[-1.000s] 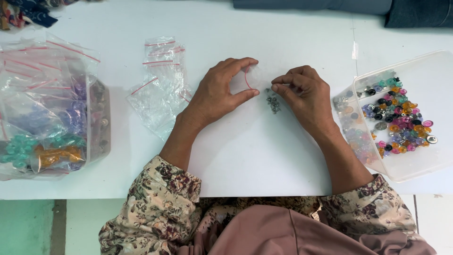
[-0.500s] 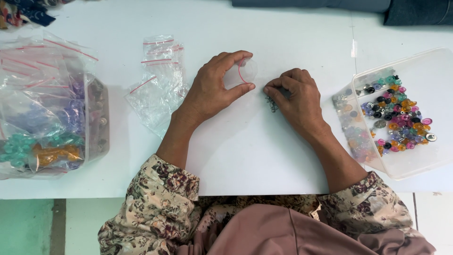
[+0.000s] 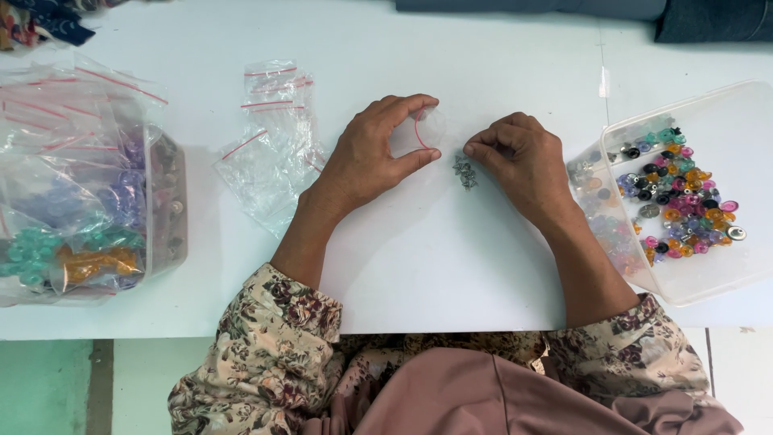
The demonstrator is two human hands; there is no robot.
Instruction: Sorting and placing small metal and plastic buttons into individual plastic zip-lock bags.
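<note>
Two hands are in view, the left hand (image 3: 366, 157) and the right hand (image 3: 523, 157), with one small clear bag (image 3: 429, 129) and one small heap of metal pieces (image 3: 465, 172) between them. One white tabletop (image 3: 451, 266) carries one clear tray of coloured buttons (image 3: 708, 266), too many to count. There is one loose pile of empty zip bags (image 3: 274, 137), number uncertain, and one heap of filled bags (image 3: 72, 185).

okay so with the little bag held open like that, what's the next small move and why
Probably the right hand should pinch up the small metal pieces and carry them to the bag mouth: the left hand holds the small clear bag open right beside them.
</note>
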